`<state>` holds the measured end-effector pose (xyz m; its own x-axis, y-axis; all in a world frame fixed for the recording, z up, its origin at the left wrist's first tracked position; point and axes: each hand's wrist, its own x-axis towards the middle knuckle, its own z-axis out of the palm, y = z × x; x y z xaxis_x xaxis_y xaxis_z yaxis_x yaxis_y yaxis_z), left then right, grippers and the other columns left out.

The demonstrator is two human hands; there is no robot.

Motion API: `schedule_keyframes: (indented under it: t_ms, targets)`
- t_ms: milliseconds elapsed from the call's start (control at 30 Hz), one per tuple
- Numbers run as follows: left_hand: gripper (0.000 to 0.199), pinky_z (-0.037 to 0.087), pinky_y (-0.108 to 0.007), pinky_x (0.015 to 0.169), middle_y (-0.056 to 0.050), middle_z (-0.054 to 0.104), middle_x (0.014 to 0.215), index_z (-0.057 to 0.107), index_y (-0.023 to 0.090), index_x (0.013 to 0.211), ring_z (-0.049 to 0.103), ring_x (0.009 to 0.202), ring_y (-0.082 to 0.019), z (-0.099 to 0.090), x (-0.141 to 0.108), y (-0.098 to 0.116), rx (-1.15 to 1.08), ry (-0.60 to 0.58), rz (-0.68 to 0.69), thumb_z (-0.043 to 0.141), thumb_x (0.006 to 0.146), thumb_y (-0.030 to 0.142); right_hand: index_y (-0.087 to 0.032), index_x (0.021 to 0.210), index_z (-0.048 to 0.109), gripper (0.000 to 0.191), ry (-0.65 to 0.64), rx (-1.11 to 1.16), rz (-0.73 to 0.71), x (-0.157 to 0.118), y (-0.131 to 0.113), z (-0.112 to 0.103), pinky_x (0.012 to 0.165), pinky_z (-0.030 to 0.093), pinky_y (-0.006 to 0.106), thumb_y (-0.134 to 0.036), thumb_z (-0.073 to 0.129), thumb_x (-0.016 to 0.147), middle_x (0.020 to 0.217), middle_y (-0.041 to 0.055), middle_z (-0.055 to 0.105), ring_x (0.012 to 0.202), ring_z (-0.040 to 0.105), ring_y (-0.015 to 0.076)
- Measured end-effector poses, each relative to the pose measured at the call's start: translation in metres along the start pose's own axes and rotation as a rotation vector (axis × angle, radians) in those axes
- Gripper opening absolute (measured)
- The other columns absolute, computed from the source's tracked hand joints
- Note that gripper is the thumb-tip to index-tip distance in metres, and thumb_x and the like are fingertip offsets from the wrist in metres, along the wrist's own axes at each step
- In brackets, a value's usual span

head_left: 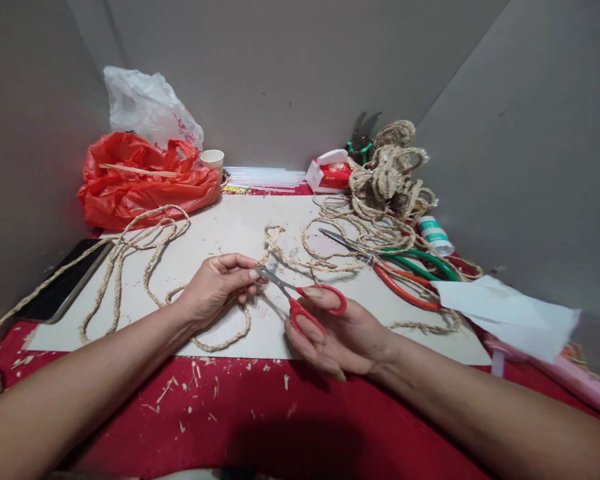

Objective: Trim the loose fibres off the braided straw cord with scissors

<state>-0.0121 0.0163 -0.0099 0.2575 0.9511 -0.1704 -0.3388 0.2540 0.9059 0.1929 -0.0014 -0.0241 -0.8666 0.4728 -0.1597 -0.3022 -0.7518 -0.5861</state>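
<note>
My left hand (pixel 225 283) pinches a braided straw rope (pixel 273 243) between thumb and fingers, over the white board (pixel 230 227). In my right hand (pixel 343 333) are small red-handled scissors (pixel 307 310), with the fingers through the loops. Their blade tips reach the rope right at my left fingertips; whether the blades are closed on it I cannot tell. From my left hand the rope runs in loose loops (pixel 117 287) to the left, and more of it lies on the board beyond the scissors.
A red plastic bag (pixel 150 193), a paper cup (pixel 213 159) and clear sticks (pixel 265 177) line the back. At right are a rope bundle (pixel 387 167), large shears with green and orange handles (pixel 405 287) and white paper (pixel 510 313). A black phone (pixel 63 283) lies left.
</note>
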Motion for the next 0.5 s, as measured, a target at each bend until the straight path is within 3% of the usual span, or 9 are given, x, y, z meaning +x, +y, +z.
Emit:
schedule_keyframes:
  t_ms: [500]
  targets:
    - [0.019, 0.039, -0.02, 0.048, -0.001, 0.066, 0.063, 0.065, 0.011, 0.078, 0.053, 0.05, -0.007, 0.0021, -0.0021, 0.0006, 0.095, -0.035, 0.006, 0.078, 0.065, 0.018, -0.013, 0.058, 0.054, 0.052, -0.014, 0.013, 0.038, 0.0005, 0.0002, 0.0002, 0.028, 0.037, 0.017, -0.051, 0.039, 0.09, 0.057, 0.0038, 0.062, 0.034, 0.048, 0.0085]
